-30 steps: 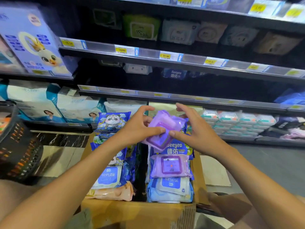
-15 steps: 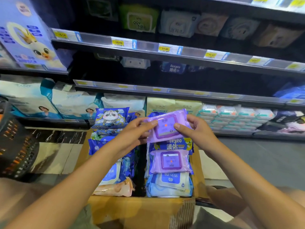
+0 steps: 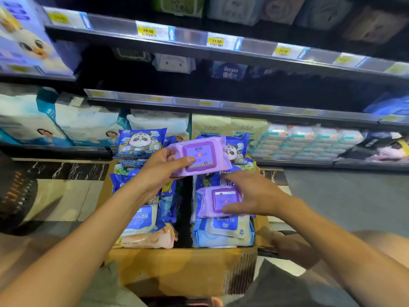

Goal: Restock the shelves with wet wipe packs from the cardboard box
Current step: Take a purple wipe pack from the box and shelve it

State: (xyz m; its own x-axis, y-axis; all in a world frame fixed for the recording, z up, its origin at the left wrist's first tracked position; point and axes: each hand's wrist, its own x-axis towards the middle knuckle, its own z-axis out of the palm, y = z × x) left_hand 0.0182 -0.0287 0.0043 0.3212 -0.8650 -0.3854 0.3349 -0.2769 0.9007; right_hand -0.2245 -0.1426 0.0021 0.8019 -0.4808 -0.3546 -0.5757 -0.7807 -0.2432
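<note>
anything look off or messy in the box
Only small things: the pale blue pack at the near right of the cardboard box lies with its label upside down, unlike the white-and-blue pack in the left row. Nothing looks torn or spilled.

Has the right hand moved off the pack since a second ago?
Yes. Against the box, the right hand has come down and nearer, leaving the upper pack to the left hand, and lies on the lower pack.

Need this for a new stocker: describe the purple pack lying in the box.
In the cardboard box below the shelves, look at the right-hand stack. The purple pack lies there under the right hand, the only purple one among blue packs; its twin is up in the left hand.
</note>
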